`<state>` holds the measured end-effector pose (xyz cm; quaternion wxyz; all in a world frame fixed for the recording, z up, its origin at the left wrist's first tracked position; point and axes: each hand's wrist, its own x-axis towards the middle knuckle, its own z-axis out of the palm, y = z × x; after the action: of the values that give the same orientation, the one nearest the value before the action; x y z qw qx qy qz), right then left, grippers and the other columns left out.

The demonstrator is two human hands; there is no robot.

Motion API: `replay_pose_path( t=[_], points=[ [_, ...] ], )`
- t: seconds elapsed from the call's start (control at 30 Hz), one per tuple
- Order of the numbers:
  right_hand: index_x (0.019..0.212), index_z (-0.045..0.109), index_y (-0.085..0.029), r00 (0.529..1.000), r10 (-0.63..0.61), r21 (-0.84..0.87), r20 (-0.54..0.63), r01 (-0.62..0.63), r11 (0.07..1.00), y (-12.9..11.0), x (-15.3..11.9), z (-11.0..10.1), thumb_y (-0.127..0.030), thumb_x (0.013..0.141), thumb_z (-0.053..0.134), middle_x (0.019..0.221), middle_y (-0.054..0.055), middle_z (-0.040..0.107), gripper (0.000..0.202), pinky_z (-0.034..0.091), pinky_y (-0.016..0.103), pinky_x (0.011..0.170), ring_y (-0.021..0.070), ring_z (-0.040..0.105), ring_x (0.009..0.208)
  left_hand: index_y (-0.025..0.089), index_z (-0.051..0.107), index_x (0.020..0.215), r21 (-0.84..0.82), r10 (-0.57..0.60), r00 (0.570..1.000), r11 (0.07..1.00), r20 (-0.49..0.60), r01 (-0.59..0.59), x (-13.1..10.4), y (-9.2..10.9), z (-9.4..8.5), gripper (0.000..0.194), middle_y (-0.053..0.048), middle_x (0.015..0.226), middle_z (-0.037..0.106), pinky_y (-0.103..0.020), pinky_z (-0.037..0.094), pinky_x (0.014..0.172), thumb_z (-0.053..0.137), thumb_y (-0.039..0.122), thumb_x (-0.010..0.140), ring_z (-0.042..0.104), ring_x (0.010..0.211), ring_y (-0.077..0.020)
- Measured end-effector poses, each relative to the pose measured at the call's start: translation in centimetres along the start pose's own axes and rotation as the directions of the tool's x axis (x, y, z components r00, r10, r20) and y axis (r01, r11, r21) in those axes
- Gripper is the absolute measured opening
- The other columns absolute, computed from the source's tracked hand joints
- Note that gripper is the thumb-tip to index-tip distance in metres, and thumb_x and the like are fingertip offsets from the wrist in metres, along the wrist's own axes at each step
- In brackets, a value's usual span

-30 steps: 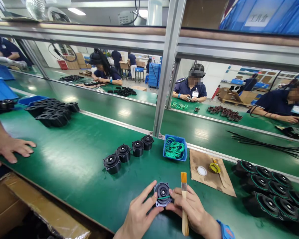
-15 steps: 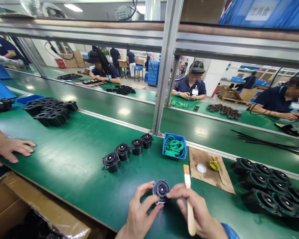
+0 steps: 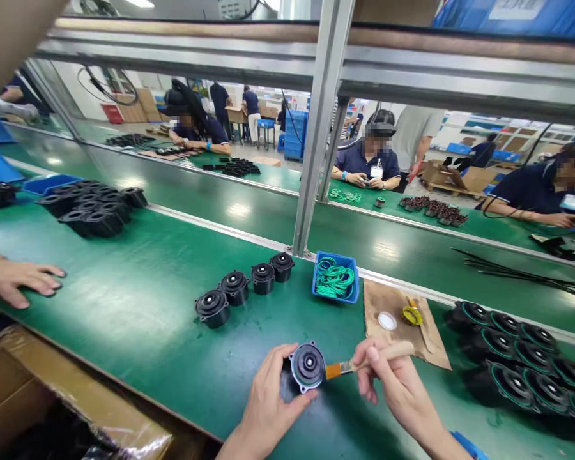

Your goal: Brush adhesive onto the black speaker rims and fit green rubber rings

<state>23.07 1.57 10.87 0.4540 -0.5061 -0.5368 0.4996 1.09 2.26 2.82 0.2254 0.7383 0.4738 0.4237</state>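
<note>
My left hand (image 3: 273, 393) grips a round black motor housing (image 3: 309, 365) from its left side, the flanged face with a pale centre pin turned up toward me. In my right hand (image 3: 388, 370) is a paintbrush (image 3: 347, 367) with a wooden handle, pinched near the ferrule. Its orange-brown bristles point left and lie at the housing's right rim; whether they touch it I cannot tell. Beyond my hands sit several black housings (image 3: 212, 308) in a slanting row. A blue bin (image 3: 336, 298) of green rubber rings (image 3: 334, 278) stands behind the held housing.
On a stained cardboard sheet (image 3: 431, 351) lie a yellow cup (image 3: 411, 315) and a white disc (image 3: 387, 321). Housings with green rings (image 3: 512, 383) crowd the right. Another person's hand (image 3: 23, 281) rests at left, above an open carton (image 3: 52, 383). A metal post (image 3: 311, 160) rises behind the bench.
The brush has swung from upright between my right fingers to pointing left at the housing. My right fingers have left the housing's rim; my left hand still holds it.
</note>
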Motion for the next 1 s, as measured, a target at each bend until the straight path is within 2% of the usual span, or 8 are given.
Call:
replay_pose_path(
  t=[0.1,0.27,0.4,0.53,0.8,1.0],
  points=[
    [0.076,0.059,-0.015,0.995,0.063,0.058,0.083,-0.068,0.996,0.9,0.0,0.6,-0.071,0.088,0.054,0.051,0.002,0.060,0.057,0.043,0.019,0.041,0.0106,0.054,0.041,0.020,0.057,0.113,-0.021,-0.023,1.000,1.000,0.005,0.023,0.1,0.1,0.0,0.049,-0.009,0.106,0.073,-0.041,0.062,0.082,0.081,0.035,0.073,0.073,0.097,-0.0274],
    [0.075,0.060,-0.015,0.993,0.059,0.049,0.100,-0.064,0.997,2.4,0.6,1.0,-0.068,0.090,0.054,0.051,0.002,0.062,0.056,0.045,0.017,0.039,0.0096,0.056,0.039,0.022,0.057,0.112,-0.037,-0.032,0.999,0.999,0.015,0.032,0.0,0.0,0.1,0.052,-0.008,0.105,0.073,-0.042,0.061,0.081,0.084,0.031,0.070,0.073,0.095,-0.0274],
    [0.069,0.063,-0.013,0.998,-0.010,-0.078,0.063,0.014,0.997,2.3,1.5,1.0,-0.067,0.093,0.050,0.054,0.002,0.061,0.060,0.047,0.016,0.040,0.0088,0.057,0.040,0.022,0.056,0.112,-0.051,-0.026,1.000,0.998,0.013,0.026,0.2,0.0,0.1,0.053,-0.007,0.104,0.073,-0.042,0.061,0.082,0.085,0.030,0.069,0.073,0.095,-0.0271],
    [0.057,0.066,-0.012,0.992,-0.123,-0.208,0.031,0.127,0.970,1.6,1.9,0.6,-0.065,0.095,0.047,0.065,0.007,0.064,0.068,0.049,0.015,0.042,0.0074,0.059,0.043,0.023,0.056,0.112,-0.066,-0.012,1.000,0.998,0.010,0.013,0.3,0.0,0.1,0.054,-0.006,0.105,0.073,-0.041,0.061,0.082,0.086,0.028,0.068,0.072,0.096,-0.0264],
    [0.054,0.069,-0.011,0.976,-0.188,-0.226,0.109,0.208,0.952,1.6,0.6,1.3,-0.056,0.100,0.044,0.061,0.007,0.065,0.069,0.049,0.012,0.042,0.0058,0.058,0.040,0.023,0.056,0.112,-0.057,-0.021,1.000,0.998,0.008,0.021,0.0,-0.1,0.2,0.056,-0.006,0.104,0.072,-0.041,0.061,0.082,0.087,0.026,0.066,0.072,0.095,-0.0267],
    [0.055,0.068,-0.012,0.969,-0.235,-0.299,0.077,0.248,0.922,1.5,1.8,0.9,-0.056,0.101,0.041,0.067,0.007,0.065,0.069,0.049,0.014,0.044,0.0066,0.060,0.044,0.023,0.057,0.111,-0.078,-0.003,1.000,0.997,0.014,0.004,0.4,0.2,-0.1,0.051,-0.006,0.104,0.073,-0.039,0.061,0.081,0.085,0.032,0.070,0.073,0.095,-0.0258]
  ],
)
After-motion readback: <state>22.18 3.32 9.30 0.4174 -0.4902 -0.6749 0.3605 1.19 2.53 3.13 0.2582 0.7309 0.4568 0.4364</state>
